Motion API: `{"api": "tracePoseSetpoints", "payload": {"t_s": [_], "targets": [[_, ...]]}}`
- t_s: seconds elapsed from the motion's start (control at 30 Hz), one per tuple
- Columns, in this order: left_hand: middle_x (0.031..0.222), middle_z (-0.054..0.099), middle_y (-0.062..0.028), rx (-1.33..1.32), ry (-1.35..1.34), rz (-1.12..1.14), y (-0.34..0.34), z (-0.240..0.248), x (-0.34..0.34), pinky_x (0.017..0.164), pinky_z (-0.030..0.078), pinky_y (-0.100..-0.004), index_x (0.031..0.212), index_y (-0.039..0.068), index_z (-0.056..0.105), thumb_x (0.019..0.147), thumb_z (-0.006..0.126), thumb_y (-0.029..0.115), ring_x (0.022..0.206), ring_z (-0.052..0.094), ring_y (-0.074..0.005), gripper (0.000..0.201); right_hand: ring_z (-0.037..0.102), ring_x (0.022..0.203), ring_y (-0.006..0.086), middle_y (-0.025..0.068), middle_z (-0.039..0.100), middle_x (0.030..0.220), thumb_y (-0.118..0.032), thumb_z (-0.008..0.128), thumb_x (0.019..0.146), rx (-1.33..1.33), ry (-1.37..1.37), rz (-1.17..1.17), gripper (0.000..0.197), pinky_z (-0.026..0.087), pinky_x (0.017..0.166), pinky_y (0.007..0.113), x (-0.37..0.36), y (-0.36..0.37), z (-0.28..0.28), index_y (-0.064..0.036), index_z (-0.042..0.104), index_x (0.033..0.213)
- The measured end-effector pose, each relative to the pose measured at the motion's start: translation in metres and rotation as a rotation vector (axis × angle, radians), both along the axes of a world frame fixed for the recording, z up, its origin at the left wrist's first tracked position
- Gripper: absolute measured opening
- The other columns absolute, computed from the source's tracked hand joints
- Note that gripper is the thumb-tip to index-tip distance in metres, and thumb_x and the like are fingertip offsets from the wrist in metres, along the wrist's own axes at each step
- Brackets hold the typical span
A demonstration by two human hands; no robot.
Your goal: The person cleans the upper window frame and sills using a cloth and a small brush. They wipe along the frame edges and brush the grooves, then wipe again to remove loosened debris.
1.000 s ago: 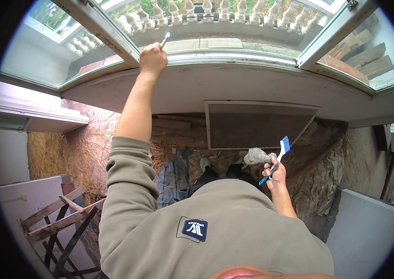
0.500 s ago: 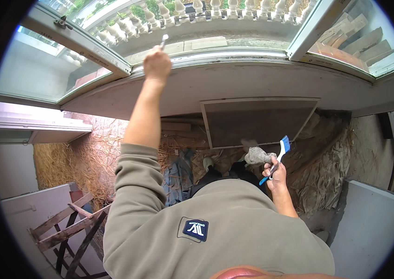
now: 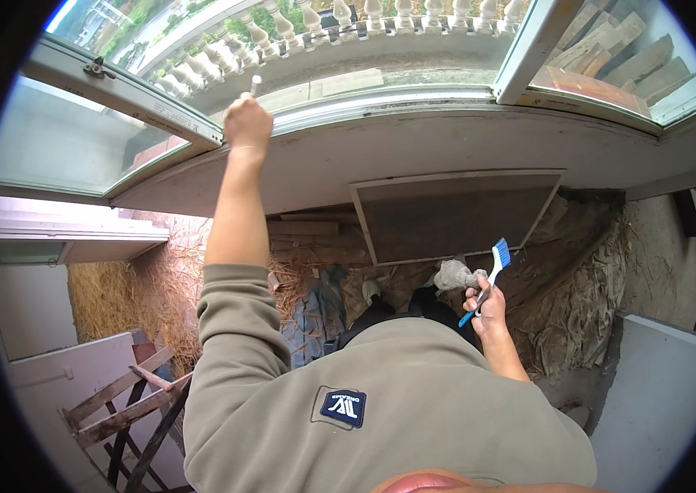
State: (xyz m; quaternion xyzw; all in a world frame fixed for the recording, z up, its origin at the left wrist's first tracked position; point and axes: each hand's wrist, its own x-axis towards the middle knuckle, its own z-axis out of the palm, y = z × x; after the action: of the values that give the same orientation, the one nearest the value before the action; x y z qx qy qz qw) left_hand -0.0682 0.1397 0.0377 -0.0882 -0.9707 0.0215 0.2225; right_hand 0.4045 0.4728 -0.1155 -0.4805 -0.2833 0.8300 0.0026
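My left hand [image 3: 248,127] is stretched forward to the window's sliding track [image 3: 389,105], near the left corner of the opening. It is closed around a slim tool with a white tip [image 3: 256,81], whose kind I cannot make out. Down by my waist, my right hand [image 3: 489,309] grips a brush [image 3: 497,267] with blue bristles and a white and blue handle, bristles pointing up. A grey, crumpled rag [image 3: 455,276] is bunched in the same hand, hanging out beside the thumb.
A framed screen panel [image 3: 455,215] leans against the wall below the sill. Glass sashes [image 3: 147,103] stand at both sides. A wooden trestle [image 3: 122,411] is at lower left, straw [image 3: 101,296] covers the floor there, and a crumpled sheet [image 3: 574,316] lies at right.
My left hand has moved left along the window track with the white-tipped tool. The right hand keeps its brush and rag in nearly the same place.
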Motion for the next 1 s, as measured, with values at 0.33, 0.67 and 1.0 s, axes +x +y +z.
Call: {"api": "tracePoseSetpoints", "payload": {"t_s": [0.33, 0.67, 1.0], "targets": [[0.081, 0.073, -0.0218, 1.011, -0.176, -0.619, 0.1, 0.006, 0.103, 0.057, 0.054, -0.0357, 0.096, 0.002, 0.072, 0.095, 0.068, 0.008, 0.07, 0.074, -0.027, 0.008, 0.05, 0.045, 0.0171, 0.0094, 0.063, 0.07, -0.028, 0.071, 0.097, 0.014, 0.045, 0.045, 0.022, 0.04, 0.046, 0.031, -0.016, -0.005, 0.005, -0.0106, 0.058, 0.099], [0.084, 0.072, -0.0219, 0.208, 0.151, -0.175, -0.074, 0.009, 0.023, 0.074, 0.057, -0.0462, 0.091, -0.002, 0.069, 0.093, 0.065, 0.016, 0.079, 0.071, -0.0407, 0.019, 0.05, 0.046, 0.0172, 0.009, 0.064, 0.071, -0.028, 0.071, 0.097, 0.003, 0.023, 0.067, 0.021, 0.039, 0.046, 0.031, -0.007, -0.008, 0.002, -0.0109, 0.06, 0.102], [0.09, 0.072, -0.0233, 0.07, -0.078, -0.219, -0.081, 0.032, 0.006, 0.079, 0.056, -0.0496, 0.088, 0.001, 0.069, 0.093, 0.064, 0.016, 0.083, 0.071, -0.0405, 0.017, 0.051, 0.046, 0.0164, 0.0087, 0.064, 0.07, -0.028, 0.072, 0.096, -0.003, 0.016, 0.061, 0.023, 0.039, 0.045, 0.03, -0.011, -0.015, 0.001, -0.0106, 0.06, 0.103]]}}
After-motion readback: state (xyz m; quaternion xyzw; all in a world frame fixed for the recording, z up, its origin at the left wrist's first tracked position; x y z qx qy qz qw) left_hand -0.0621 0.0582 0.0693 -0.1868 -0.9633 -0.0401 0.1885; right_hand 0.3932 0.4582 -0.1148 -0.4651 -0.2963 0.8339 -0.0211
